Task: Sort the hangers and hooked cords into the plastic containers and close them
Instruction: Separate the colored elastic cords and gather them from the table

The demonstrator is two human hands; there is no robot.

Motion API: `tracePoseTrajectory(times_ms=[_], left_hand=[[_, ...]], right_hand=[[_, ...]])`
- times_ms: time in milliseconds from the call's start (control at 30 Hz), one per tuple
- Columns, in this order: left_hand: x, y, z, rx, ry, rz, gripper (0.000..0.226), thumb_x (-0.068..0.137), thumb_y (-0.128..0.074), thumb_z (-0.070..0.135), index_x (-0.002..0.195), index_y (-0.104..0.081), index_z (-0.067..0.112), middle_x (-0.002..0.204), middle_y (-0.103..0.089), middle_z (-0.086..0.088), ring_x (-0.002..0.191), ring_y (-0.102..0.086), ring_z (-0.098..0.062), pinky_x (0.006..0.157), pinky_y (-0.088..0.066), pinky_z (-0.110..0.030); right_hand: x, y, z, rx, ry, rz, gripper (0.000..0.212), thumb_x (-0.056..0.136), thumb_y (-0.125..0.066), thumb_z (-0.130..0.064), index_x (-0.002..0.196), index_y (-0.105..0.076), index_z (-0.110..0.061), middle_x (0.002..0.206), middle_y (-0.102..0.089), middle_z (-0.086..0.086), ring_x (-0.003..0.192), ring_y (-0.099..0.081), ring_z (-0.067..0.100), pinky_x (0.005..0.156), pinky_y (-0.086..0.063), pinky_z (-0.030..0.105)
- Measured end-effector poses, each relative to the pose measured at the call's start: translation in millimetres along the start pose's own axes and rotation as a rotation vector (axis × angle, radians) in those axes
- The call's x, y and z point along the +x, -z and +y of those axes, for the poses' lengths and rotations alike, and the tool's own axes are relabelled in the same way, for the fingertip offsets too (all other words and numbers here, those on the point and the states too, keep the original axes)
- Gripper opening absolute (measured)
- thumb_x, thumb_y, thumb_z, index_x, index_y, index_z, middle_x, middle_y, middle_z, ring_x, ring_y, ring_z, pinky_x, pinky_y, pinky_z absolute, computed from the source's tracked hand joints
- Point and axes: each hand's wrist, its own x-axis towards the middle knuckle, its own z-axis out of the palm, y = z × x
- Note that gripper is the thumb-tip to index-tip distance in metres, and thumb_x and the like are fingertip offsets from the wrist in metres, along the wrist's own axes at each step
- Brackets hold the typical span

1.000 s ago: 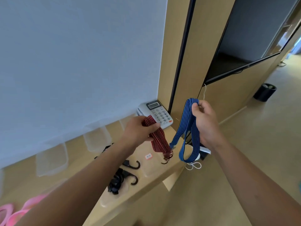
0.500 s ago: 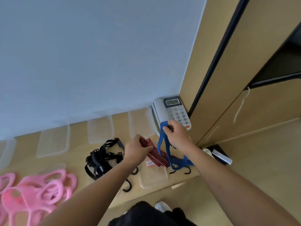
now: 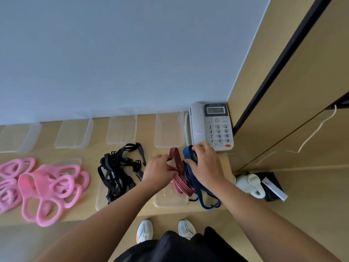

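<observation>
Our left grip pinches the red striped cord with curled fingers, and our right grip is closed round the blue striped cord. Both cords lie side by side on the bench, partly over a clear lid, near the telephone.

Bright, even daylight; soft shadows; wide-angle bending at edges; slight motion blur, soft detail.
</observation>
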Motion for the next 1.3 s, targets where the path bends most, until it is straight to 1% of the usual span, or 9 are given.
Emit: tracePoseTrajectory(times_ms=[267, 400, 567, 667, 767, 867, 1033, 1167, 1300], left_hand=[[-17.6, 7.7, -11.7, -0.079, 0.017, 0.130, 0.078, 0.089, -0.068, 0.055, 0.155, -0.041, 0.023, 0.154, -0.048, 0.001, 0.142, -0.042, -0.024, 0.115, -0.036, -0.041], [-20.4, 13.9, -16.4, -0.108, 0.015, 0.153, 0.073, 0.094, -0.062, 0.055, 0.155, -0.041, 0.023, 0.158, -0.046, 0.001, 0.146, -0.039, -0.024, 0.117, -0.034, -0.041], [-27.6, 26.7, -29.1, -0.132, -0.026, 0.213, 0.067, 0.096, -0.060, 0.055, 0.153, -0.045, 0.023, 0.157, -0.046, 0.000, 0.148, -0.037, -0.024, 0.119, -0.032, -0.041], [-37.2, 40.3, -41.1, -0.151, -0.063, 0.222, 0.067, 0.097, -0.060, 0.056, 0.153, -0.046, 0.023, 0.158, -0.045, -0.001, 0.148, -0.036, -0.023, 0.119, -0.031, -0.039], [-49.5, 58.7, -58.9, -0.173, -0.085, 0.238, 0.067, 0.096, -0.061, 0.055, 0.153, -0.046, 0.024, 0.159, -0.044, 0.001, 0.149, -0.034, -0.021, 0.120, -0.029, -0.038], [-63.2, 78.3, -84.2, -0.192, -0.097, 0.268, 0.062, 0.096, -0.063, 0.050, 0.150, -0.050, 0.024, 0.156, -0.047, 0.003, 0.147, -0.036, -0.019, 0.118, -0.029, -0.034], [-109.5, 120.7, -164.6, -0.171, -0.059, 0.312, 0.054, 0.096, -0.066, 0.041, 0.145, -0.055, 0.021, 0.148, -0.054, 0.000, 0.136, -0.047, -0.023, 0.110, -0.035, -0.033], [-170.2, 156.6, -259.7, -0.159, 0.062, 0.394, 0.051, 0.095, -0.068, 0.035, 0.142, -0.059, 0.017, 0.144, -0.058, -0.003, 0.134, -0.050, -0.025, 0.107, -0.033, -0.030], [-255.2, 177.8, -361.9, -0.168, 0.255, 0.482, 0.054, 0.096, -0.067, 0.038, 0.144, -0.056, 0.016, 0.146, -0.056, -0.003, 0.135, -0.049, -0.026, 0.107, -0.033, -0.029]], right_hand=[[-9.6, 0.2, 6.7, 0.138, 0.018, 0.123, 0.035, 0.089, -0.072, -0.032, 0.115, -0.069, -0.009, 0.109, -0.068, 0.004, 0.100, -0.061, 0.025, 0.086, -0.046, 0.030], [-0.8, 0.2, -11.5, 0.077, 0.150, 0.142, 0.030, 0.090, -0.070, -0.027, 0.113, -0.070, -0.009, 0.109, -0.070, 0.005, 0.104, -0.060, 0.026, 0.091, -0.047, 0.033], [28.1, -6.9, -39.2, -0.298, 0.222, -0.168, 0.034, 0.095, -0.054, -0.021, 0.125, -0.067, -0.018, 0.135, -0.063, 0.002, 0.133, -0.042, 0.034, 0.111, -0.033, 0.048], [42.1, -10.4, -55.8, -0.460, 0.111, -0.333, 0.048, 0.097, -0.048, -0.030, 0.144, -0.049, -0.018, 0.156, -0.040, 0.000, 0.147, -0.022, 0.034, 0.119, -0.019, 0.056], [39.5, -10.2, -73.4, -0.518, 0.031, -0.365, 0.060, 0.098, -0.044, -0.040, 0.152, -0.035, -0.016, 0.165, -0.019, 0.001, 0.151, -0.009, 0.036, 0.120, -0.012, 0.060], [25.9, -12.7, -109.2, -0.484, 0.119, -0.286, 0.056, 0.097, -0.046, -0.036, 0.150, -0.039, -0.017, 0.165, -0.022, 0.003, 0.150, -0.013, 0.035, 0.120, -0.014, 0.058], [-1.8, -40.9, -222.9, -0.317, 0.384, -0.189, 0.048, 0.097, -0.050, -0.032, 0.142, -0.050, -0.017, 0.153, -0.045, 0.004, 0.139, -0.034, 0.035, 0.116, -0.029, 0.051], [-22.9, -84.0, -327.3, -0.231, 0.575, -0.236, 0.050, 0.091, -0.044, -0.037, 0.133, -0.059, -0.016, 0.134, -0.060, 0.004, 0.124, -0.049, 0.034, 0.108, -0.037, 0.044], [-53.2, -142.1, -428.2, -0.130, 0.710, -0.330, 0.048, 0.088, -0.065, -0.027, 0.133, -0.061, -0.010, 0.132, -0.064, 0.009, 0.124, -0.053, 0.033, 0.109, -0.037, 0.041]])
